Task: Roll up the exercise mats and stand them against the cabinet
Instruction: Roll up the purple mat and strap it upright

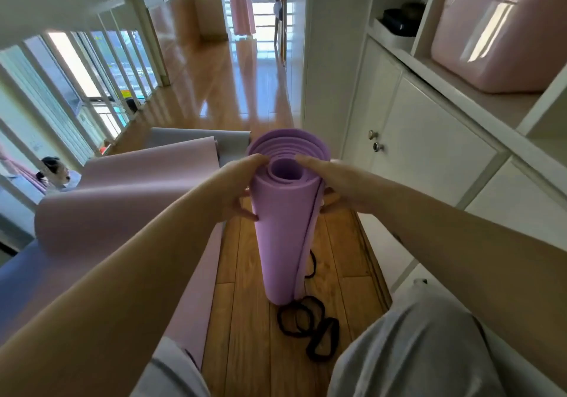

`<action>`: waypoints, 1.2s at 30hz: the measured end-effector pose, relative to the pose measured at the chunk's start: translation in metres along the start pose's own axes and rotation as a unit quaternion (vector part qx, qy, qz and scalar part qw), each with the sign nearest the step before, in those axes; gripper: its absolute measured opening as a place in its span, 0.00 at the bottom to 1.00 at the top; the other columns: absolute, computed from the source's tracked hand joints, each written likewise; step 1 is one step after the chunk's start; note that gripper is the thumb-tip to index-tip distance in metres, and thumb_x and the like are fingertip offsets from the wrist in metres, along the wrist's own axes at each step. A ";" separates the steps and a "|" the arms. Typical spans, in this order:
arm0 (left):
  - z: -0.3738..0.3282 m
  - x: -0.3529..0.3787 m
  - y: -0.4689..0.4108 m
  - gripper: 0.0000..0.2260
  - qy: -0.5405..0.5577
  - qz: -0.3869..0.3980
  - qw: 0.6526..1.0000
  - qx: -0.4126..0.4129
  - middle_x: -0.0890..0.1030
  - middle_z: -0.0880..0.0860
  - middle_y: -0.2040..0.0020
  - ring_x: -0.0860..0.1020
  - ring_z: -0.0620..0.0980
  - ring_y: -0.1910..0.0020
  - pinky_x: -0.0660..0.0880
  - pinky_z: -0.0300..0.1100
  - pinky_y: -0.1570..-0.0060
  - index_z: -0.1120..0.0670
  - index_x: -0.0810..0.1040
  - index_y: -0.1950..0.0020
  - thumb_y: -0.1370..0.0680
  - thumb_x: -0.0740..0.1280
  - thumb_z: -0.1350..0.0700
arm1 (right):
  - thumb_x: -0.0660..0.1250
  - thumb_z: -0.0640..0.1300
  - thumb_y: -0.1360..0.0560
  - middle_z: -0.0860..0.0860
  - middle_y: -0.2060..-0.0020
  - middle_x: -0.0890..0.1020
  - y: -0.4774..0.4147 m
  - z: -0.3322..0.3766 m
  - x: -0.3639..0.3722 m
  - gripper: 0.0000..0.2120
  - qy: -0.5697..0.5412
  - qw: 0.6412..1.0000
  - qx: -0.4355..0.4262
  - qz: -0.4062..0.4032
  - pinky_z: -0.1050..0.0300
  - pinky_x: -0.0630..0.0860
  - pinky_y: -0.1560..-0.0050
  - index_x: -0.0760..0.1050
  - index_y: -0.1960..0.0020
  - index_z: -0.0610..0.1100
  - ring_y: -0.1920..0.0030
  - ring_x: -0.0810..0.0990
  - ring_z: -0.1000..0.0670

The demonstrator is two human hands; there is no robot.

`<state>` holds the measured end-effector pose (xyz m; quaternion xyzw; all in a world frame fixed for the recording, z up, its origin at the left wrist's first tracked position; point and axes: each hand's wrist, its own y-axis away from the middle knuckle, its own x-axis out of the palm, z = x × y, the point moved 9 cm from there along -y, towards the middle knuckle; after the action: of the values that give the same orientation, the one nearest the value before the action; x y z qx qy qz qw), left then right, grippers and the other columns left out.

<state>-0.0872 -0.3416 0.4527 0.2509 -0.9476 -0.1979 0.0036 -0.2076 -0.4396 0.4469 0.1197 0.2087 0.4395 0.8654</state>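
Note:
A rolled purple exercise mat stands upright on the wooden floor in front of me. My left hand grips its top from the left, thumb on the spiral end and fingers curled round the side. From the right, my right hand grips the top, fingers over the rim. A pink mat lies unrolled on the left with one end curled up, and a grey mat lies behind it. The white cabinet stands to the right, a short gap from the roll.
Black elastic straps lie on the floor at the roll's base. A white railing runs along the left. A pink storage box sits on the cabinet shelf. My knees in grey trousers are at the bottom.

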 end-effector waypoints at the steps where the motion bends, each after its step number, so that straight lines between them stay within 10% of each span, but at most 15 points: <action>1: -0.006 -0.004 -0.001 0.07 -0.021 -0.010 1.000 0.007 0.79 0.51 0.48 0.76 0.50 0.49 0.76 0.62 0.47 0.49 0.77 0.45 0.20 0.63 0.51 | 0.65 0.61 0.26 0.47 0.46 0.78 -0.001 0.010 -0.003 0.25 0.029 0.999 -0.026 -0.012 0.44 0.80 0.47 0.68 0.36 0.48 0.45 0.79 0.45; 5: -0.024 -0.009 -0.007 0.07 -0.108 0.008 0.994 0.031 0.81 0.54 0.49 0.79 0.50 0.51 0.80 0.55 0.54 0.52 0.77 0.43 0.19 0.62 0.53 | 0.72 0.49 0.27 0.47 0.47 0.78 -0.004 0.032 -0.008 0.19 0.094 0.994 -0.040 0.038 0.48 0.82 0.53 0.68 0.40 0.53 0.48 0.81 0.46; 11: -0.019 -0.007 -0.016 0.15 -0.090 0.035 0.994 -0.042 0.82 0.58 0.47 0.81 0.57 0.48 0.80 0.58 0.52 0.55 0.77 0.41 0.22 0.67 0.48 | 0.80 0.54 0.45 0.39 0.38 0.75 -0.013 0.024 0.004 0.42 0.031 0.986 0.093 0.136 0.35 0.78 0.47 0.70 0.34 0.48 0.42 0.78 0.35; 20: -0.024 -0.009 -0.026 0.16 -0.172 -0.024 0.985 0.025 0.84 0.54 0.58 0.82 0.50 0.62 0.77 0.41 0.69 0.52 0.79 0.48 0.24 0.65 0.40 | 0.77 0.45 0.34 0.38 0.42 0.78 -0.021 0.011 0.016 0.28 0.032 0.981 0.141 0.132 0.35 0.79 0.50 0.71 0.36 0.43 0.45 0.80 0.35; 36: -0.013 -0.006 -0.089 0.29 -0.048 0.043 0.997 -0.052 0.80 0.59 0.56 0.79 0.55 0.59 0.79 0.47 0.54 0.60 0.79 0.47 0.26 0.59 0.34 | 0.79 0.55 0.43 0.39 0.42 0.79 -0.078 -0.009 0.003 0.38 -0.069 0.981 0.144 0.113 0.31 0.77 0.49 0.72 0.36 0.47 0.43 0.79 0.36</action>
<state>-0.0384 -0.4141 0.4319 0.1993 -0.9451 -0.2582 -0.0207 -0.1543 -0.4829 0.4079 0.2961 0.1944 0.4904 0.7963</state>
